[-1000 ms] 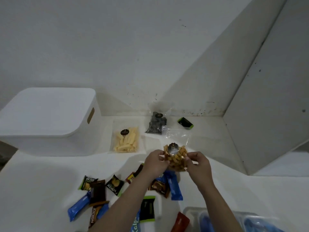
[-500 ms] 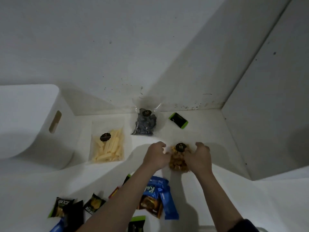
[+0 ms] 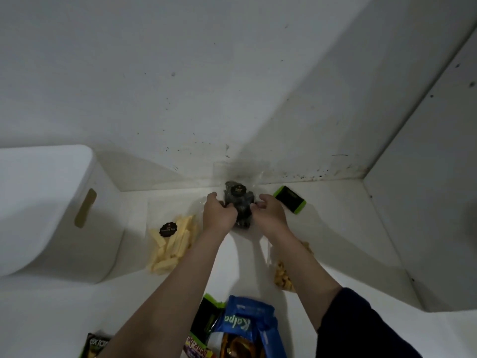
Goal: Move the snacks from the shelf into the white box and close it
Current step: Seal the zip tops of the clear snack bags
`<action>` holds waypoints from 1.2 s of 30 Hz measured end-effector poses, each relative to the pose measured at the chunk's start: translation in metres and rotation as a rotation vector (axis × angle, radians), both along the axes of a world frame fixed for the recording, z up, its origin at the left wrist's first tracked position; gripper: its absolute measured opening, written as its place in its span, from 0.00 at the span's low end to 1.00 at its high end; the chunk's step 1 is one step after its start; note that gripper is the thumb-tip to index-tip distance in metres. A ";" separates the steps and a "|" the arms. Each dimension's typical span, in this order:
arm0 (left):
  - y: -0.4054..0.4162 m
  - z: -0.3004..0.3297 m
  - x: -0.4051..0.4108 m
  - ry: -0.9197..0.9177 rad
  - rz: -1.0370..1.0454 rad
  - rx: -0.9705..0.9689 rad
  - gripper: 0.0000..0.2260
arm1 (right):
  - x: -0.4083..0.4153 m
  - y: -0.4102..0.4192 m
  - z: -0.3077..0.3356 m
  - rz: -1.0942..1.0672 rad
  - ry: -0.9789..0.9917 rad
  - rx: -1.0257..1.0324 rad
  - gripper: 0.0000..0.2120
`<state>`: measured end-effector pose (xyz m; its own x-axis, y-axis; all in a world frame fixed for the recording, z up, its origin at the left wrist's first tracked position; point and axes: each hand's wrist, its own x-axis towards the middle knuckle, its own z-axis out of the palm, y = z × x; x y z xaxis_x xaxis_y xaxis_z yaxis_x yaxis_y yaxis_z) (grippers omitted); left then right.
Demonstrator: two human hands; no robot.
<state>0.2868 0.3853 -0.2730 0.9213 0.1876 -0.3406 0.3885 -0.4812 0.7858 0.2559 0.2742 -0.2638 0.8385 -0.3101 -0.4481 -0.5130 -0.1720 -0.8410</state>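
Both our hands reach to the back of the shelf (image 3: 335, 228); our left hand (image 3: 218, 215) and right hand (image 3: 271, 215) curl round the sides of the clear bag of dark snacks (image 3: 237, 202), so we think it lifts without tipping; the white box (image 3: 51, 215) waits at the left, lid on; the yellow sticks bag (image 3: 171, 244) lies near it.

Dark snack bag (image 3: 238, 202) by back wall, closed white box (image 3: 46, 208) left
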 end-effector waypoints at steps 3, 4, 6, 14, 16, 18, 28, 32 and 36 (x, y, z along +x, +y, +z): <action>0.001 0.015 -0.019 -0.069 0.023 -0.048 0.25 | -0.015 -0.002 0.012 -0.073 -0.093 -0.003 0.19; 0.001 0.021 -0.029 -0.091 0.029 -0.081 0.23 | -0.022 -0.003 0.015 -0.083 -0.140 -0.014 0.19; 0.004 0.035 -0.049 -0.142 0.020 -0.159 0.17 | -0.041 -0.005 0.026 -0.078 -0.242 -0.059 0.18; 0.019 0.096 -0.123 -0.325 0.078 -0.341 0.17 | -0.117 -0.003 0.080 -0.054 -0.477 -0.024 0.08; 0.024 0.111 -0.139 -0.337 0.006 -0.322 0.18 | -0.132 0.002 0.099 -0.147 -0.577 0.074 0.07; 0.030 0.123 -0.156 -0.328 -0.056 -0.320 0.19 | -0.147 0.006 0.120 -0.208 -0.698 0.117 0.07; 0.064 0.203 -0.228 -0.445 -0.134 -0.612 0.08 | -0.234 0.032 0.180 -0.341 -0.832 0.250 0.08; 0.071 0.221 -0.247 -0.488 -0.134 -0.663 0.05 | -0.257 0.041 0.194 -0.347 -0.844 0.314 0.07; 0.076 0.226 -0.262 -0.556 -0.139 -0.643 0.07 | -0.273 0.046 0.204 -0.317 -0.872 0.348 0.05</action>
